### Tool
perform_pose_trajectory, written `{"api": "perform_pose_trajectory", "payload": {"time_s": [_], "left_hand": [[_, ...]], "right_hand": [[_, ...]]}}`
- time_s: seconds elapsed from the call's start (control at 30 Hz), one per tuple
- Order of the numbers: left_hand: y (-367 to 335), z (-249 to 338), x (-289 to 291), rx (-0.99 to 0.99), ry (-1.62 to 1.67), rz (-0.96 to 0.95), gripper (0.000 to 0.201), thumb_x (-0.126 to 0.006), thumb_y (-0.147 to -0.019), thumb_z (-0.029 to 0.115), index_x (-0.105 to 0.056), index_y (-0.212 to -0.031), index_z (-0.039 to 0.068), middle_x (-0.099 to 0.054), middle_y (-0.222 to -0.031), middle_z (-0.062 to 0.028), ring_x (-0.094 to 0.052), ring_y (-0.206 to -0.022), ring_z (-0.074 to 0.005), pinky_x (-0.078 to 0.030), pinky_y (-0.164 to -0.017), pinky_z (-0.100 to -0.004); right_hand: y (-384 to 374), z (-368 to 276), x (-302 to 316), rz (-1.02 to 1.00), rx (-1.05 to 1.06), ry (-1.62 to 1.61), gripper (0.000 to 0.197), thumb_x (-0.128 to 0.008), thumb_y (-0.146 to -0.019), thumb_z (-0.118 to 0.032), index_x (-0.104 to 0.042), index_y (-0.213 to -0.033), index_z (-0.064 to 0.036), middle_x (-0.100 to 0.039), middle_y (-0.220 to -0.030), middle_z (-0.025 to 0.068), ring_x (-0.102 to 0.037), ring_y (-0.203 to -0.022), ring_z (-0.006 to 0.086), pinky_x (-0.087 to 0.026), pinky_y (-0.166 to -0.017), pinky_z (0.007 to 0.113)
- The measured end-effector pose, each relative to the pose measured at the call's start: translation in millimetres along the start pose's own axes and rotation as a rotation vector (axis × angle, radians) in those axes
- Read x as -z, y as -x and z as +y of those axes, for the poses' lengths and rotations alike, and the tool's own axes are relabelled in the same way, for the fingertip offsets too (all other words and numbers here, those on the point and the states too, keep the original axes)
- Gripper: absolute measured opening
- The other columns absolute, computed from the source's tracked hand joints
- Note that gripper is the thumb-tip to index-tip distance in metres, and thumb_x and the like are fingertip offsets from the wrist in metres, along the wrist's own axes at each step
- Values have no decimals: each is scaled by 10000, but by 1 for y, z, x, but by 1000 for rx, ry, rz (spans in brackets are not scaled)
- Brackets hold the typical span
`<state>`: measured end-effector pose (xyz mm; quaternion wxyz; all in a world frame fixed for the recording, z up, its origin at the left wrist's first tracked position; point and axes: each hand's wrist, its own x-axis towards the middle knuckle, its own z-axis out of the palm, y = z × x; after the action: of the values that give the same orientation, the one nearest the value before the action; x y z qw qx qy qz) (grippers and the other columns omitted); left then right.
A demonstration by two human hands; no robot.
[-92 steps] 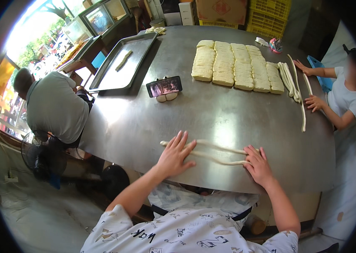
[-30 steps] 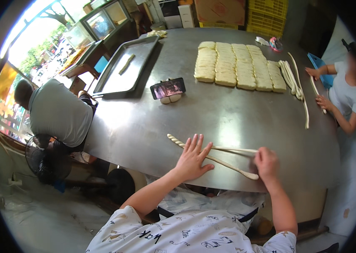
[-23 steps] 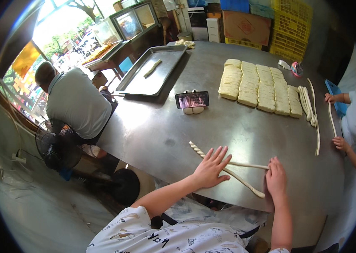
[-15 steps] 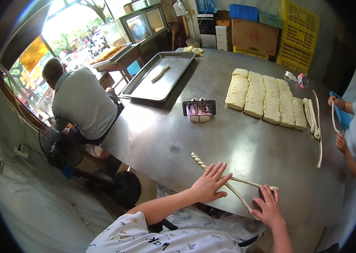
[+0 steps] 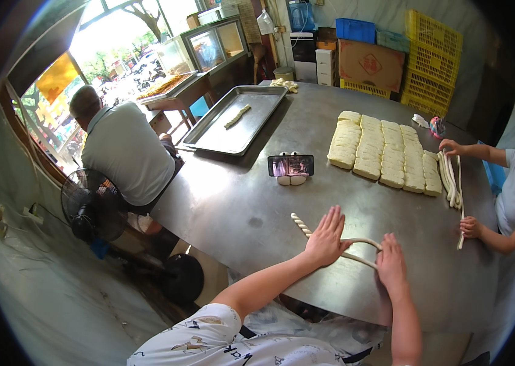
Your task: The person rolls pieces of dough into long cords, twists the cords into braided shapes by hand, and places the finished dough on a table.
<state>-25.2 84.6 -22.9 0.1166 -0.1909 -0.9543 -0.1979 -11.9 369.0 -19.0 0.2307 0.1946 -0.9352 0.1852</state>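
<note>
Beyond dough (image 5: 301, 224) and metal table (image 5: 221, 210), crates (image 5: 433, 55)

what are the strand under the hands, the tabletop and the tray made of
Strand: probably dough, pale and matte, bending in soft curves. Tabletop: likely stainless steel, satin grey with blurred glare. Tray: apparently bare metal, grey with a bright sheen.

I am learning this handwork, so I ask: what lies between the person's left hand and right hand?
In the head view, two pale dough strands span the gap between the left hand and the right hand.
</note>
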Motion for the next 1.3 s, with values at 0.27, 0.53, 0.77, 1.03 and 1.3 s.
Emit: {"api": "perform_pose_trajectory", "payload": {"time_s": [0.27,0.53,0.77,1.03,1.3], "left_hand": [[73,50,72,-9,-201,-308,938,-551,-1076,648,-341,-1694,-25,-284,-1762,-329,-207,-1674,-467,-149,-1349,-620],[33,11,23,-63,-11,-200,932,-512,-1084,671,-348,-1693,-16,-296,-1758,-326,-190,-1682,-458,-94,-1364,-615],[-15,23,0,156,-70,-56,913,-459,-1108,653,-337,-1694,-36,-277,-1770,-321,-176,-1690,-430,-120,-1376,-557],[76,26,46,-198,-24,-207,896,-577,-1067,641,-319,-1745,116,-233,-1772,-351,-198,-1666,-507,-175,-1355,-604],[-10,9,-6,-7,-20,37,904,-586,-1070,596,-347,-1688,-19,-286,-1749,-353,-253,-1653,-478,-224,-1358,-529]], "right_hand": [[40,-10,95,-419,-233,-287,181,-668,-1049,-208,-725,-1117,-50,-753,-1215,209,-682,-1160,438,-447,-1161,540],[11,-13,73,-208,-244,-107,122,-672,-1046,-139,-703,-1031,-21,-738,-968,218,-690,-930,478,-543,-801,557],[-49,3,52,24,-261,74,92,-660,-1023,-141,-646,-1011,-50,-684,-1057,170,-673,-951,436,-530,-755,554],[53,0,65,-437,-17,-245,71,-696,-992,-113,-687,-1028,-53,-628,-1541,205,-556,-1485,390,-290,-1315,608],[-35,-12,22,-335,-276,-136,139,-673,-1007,-108,-679,-1130,-46,-586,-1580,204,-538,-1498,395,-314,-1314,572]]}}
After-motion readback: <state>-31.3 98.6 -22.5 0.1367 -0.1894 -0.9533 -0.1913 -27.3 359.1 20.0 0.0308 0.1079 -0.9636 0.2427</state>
